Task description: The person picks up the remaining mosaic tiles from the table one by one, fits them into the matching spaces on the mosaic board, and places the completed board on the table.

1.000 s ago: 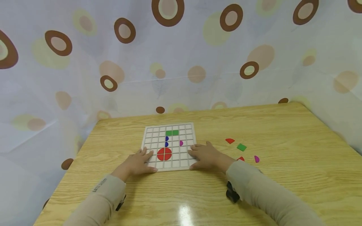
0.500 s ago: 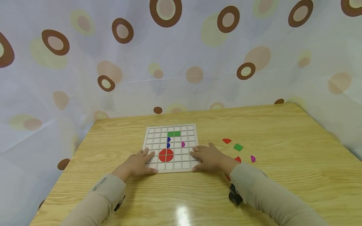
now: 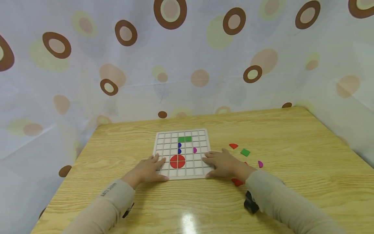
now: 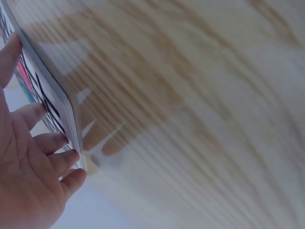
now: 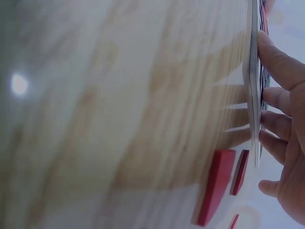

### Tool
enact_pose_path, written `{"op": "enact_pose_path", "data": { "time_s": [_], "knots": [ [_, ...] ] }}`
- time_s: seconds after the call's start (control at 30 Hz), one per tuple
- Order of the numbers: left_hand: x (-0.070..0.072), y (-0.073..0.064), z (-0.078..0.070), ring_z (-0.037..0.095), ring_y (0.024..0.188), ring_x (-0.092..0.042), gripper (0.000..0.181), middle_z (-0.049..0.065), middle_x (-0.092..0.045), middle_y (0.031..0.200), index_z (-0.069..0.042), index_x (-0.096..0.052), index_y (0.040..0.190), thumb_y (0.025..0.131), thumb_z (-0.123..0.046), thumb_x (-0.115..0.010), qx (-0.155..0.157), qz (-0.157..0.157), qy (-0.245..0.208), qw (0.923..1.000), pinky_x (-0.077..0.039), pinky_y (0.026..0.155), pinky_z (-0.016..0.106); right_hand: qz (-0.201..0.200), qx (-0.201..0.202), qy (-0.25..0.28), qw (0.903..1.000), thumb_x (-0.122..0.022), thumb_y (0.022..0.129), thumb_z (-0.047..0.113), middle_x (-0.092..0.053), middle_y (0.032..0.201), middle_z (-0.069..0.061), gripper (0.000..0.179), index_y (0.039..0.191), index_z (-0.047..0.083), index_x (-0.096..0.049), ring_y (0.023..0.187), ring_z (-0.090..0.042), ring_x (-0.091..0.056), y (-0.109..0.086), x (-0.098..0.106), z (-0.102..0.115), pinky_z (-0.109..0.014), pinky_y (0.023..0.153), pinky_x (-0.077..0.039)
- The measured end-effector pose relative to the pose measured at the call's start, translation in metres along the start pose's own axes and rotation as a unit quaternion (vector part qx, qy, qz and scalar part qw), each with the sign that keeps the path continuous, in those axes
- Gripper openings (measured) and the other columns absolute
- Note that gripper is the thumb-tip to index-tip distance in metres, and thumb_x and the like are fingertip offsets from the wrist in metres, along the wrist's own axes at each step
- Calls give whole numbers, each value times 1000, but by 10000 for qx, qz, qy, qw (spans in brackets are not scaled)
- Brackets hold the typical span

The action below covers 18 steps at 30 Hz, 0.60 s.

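A white grid board (image 3: 190, 173) lies flat on the wooden table. On it sit two green squares (image 3: 181, 139), two blue half-circles (image 3: 179, 145), a purple half-circle (image 3: 194, 150) and red quarter pieces (image 3: 174, 158) joined into a circle. My left hand (image 3: 148, 169), fingers spread, rests on the board's near left corner. Over the near right corner lies my right hand (image 3: 226, 165), its fingers reaching onto the grid. Both wrist views show thumb and fingertips along the board's edge, the left hand (image 4: 28, 157) and right hand (image 5: 291, 131) not curled round it.
Right of the board lie a red quarter piece (image 3: 233, 146), a green square (image 3: 245, 152) and a purple half-circle (image 3: 260, 164). Another red piece (image 3: 237, 182) sits beside my right wrist, and one more is partly hidden by that arm. A patterned cloth (image 3: 175, 97) hangs behind the table.
The board has slid to the right together with both hands, closer to the loose pieces. The shapes on it keep their places in the grid. The head view has shifted slightly.
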<state>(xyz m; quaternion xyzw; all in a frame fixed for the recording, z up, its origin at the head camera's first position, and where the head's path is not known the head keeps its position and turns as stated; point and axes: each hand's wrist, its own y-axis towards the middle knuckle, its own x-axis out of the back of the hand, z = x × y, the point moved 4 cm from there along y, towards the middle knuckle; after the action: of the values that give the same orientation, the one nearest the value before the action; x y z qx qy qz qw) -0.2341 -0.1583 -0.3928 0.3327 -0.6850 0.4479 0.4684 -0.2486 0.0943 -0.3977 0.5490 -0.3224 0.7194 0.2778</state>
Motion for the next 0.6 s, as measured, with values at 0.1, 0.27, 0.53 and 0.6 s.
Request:
{"op": "enact_pose_path", "data": {
  "time_s": [0.1,0.27,0.53,0.6],
  "knots": [
    [0,0,-4,37,125,-16,79,17,-17,140,-14,-29,136,75,-59,-51,-21,-1,-47,10000,-16,98,49,-18,-29,44,10000,-53,75,57,-31,137,-3,70,132,18,-38,126,-22,-22,-4,-1,-3,-56,97,-9],
    [-3,1,-8,36,126,-16,77,16,-17,140,-15,-29,136,76,-59,-49,-84,26,40,10000,-16,98,49,-71,19,107,9999,-54,75,55,-32,136,-5,70,131,16,-40,125,-24,-23,-9,-2,-7,-57,96,-10],
    [-6,3,-8,36,126,-15,78,15,-16,141,-16,-28,136,75,-60,-48,-102,-15,42,9999,-19,97,50,-141,55,290,9995,-56,74,53,-33,135,-7,70,130,14,-41,125,-27,-24,-13,-1,-7,-57,95,-10],
    [-6,2,-9,36,126,-15,78,15,-17,141,-16,-29,136,75,-59,-50,-105,-37,-19,9999,-20,97,51,-149,65,316,9994,-56,74,53,-34,135,-7,71,130,14,-41,125,-26,-24,-14,-1,-7,-57,96,-11]
  ]
}}
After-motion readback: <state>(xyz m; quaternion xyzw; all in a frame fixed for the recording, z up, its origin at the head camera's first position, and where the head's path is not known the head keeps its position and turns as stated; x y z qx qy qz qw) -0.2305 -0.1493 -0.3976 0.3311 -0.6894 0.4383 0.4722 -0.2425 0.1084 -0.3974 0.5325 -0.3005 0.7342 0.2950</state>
